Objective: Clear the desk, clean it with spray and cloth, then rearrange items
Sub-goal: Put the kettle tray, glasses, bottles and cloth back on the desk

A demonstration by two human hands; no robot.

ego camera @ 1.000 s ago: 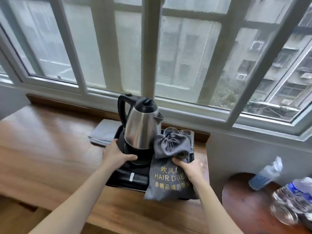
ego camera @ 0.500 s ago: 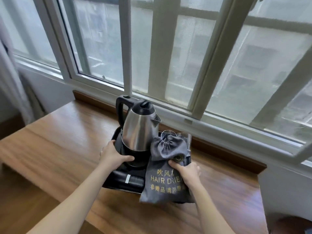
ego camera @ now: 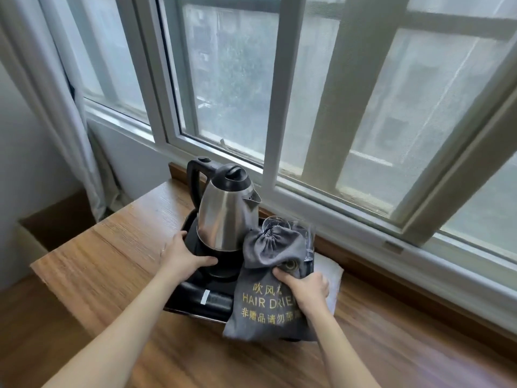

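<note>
Partly hidden items come first in our findings: the right rim of the black tray [ego camera: 193, 309] lies under the grey drawstring bag [ego camera: 268, 306], so we cannot see where the right hand [ego camera: 303, 287] meets it, and the last letters of the gold "HAIR DRIER" print are covered by that hand. We note clear glasses [ego camera: 303, 239] behind the gathered mouth of the bag, their lower parts concealed; how many stand there we cannot tell. A pale folded cloth [ego camera: 333, 278] shows only as a corner, just beside the tray on the right and partly under the bag and hand. The tray sits on the wooden worktop [ego camera: 106, 259] near its left end, close below the window [ego camera: 307, 107], and carries a steel kettle [ego camera: 226, 217] upright on its black base, a dark cylindrical object [ego camera: 207, 296] with a white label lying along the front edge, the glasses and the bag, which overhangs the front rim. What the bag holds is not visible. The left hand [ego camera: 181, 254] has its grip closed over the tray's left rim, thumb inside by the kettle base. The right hand's grip is pressed shut on the bag at the tray's right side. A white curtain [ego camera: 56, 107] hangs at far left, cut off by the frame.
</note>
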